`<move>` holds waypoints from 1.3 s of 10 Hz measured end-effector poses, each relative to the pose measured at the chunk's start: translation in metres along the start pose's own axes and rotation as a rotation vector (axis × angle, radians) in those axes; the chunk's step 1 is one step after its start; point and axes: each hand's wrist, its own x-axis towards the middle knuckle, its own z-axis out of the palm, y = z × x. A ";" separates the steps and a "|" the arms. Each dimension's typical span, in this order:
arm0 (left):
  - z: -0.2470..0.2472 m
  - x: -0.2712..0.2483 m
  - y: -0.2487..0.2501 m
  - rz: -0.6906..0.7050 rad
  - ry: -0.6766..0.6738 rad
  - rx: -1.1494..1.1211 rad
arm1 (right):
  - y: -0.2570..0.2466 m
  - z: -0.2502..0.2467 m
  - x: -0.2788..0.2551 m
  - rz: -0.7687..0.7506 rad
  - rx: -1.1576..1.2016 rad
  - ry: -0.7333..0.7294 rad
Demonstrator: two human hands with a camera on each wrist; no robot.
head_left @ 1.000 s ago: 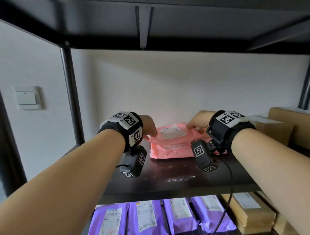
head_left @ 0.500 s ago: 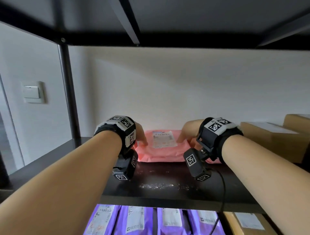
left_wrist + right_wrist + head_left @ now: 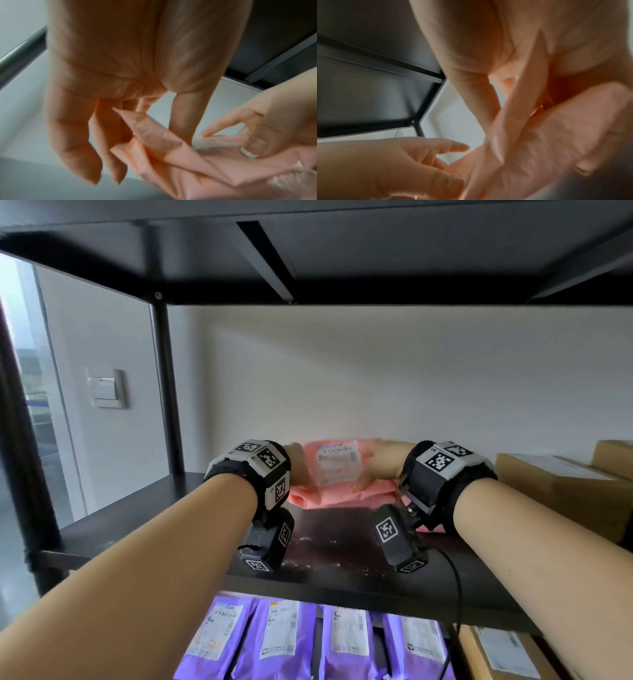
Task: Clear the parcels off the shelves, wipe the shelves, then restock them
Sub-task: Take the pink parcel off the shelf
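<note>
Pink mailer bag (image 3: 337,474) on dark shelf (image 3: 154,508), pinched between left hand (image 3: 297,463) and right hand (image 3: 383,465).

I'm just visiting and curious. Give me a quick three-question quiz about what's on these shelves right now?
1. True or false: both hands touch the pink parcel.
2. What colour are the soft parcels on the shelf below?
3. The cardboard boxes sit on which side of the pink parcel: A left, B right?

Key: 1 true, the left hand and the right hand are on it; 2 purple; 3 B.
</note>
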 end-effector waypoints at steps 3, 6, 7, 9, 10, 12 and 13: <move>0.008 -0.051 0.012 0.305 0.433 0.324 | -0.026 0.007 -0.136 -0.149 -0.061 0.436; 0.080 -0.166 0.037 0.489 0.365 0.043 | 0.018 0.043 -0.272 0.076 -0.085 0.553; 0.112 -0.192 0.061 0.622 0.250 0.006 | 0.044 0.048 -0.329 0.192 -0.086 0.562; 0.181 -0.237 0.138 0.797 0.122 -0.006 | 0.105 0.038 -0.429 0.407 -0.163 0.626; 0.216 -0.260 0.177 0.888 0.077 0.006 | 0.139 0.030 -0.473 0.510 -0.212 0.634; 0.288 -0.289 0.269 1.029 -0.036 0.052 | 0.224 0.004 -0.540 0.666 -0.261 0.607; 0.327 -0.293 0.315 1.016 -0.095 0.045 | 0.278 -0.016 -0.558 0.709 -0.284 0.557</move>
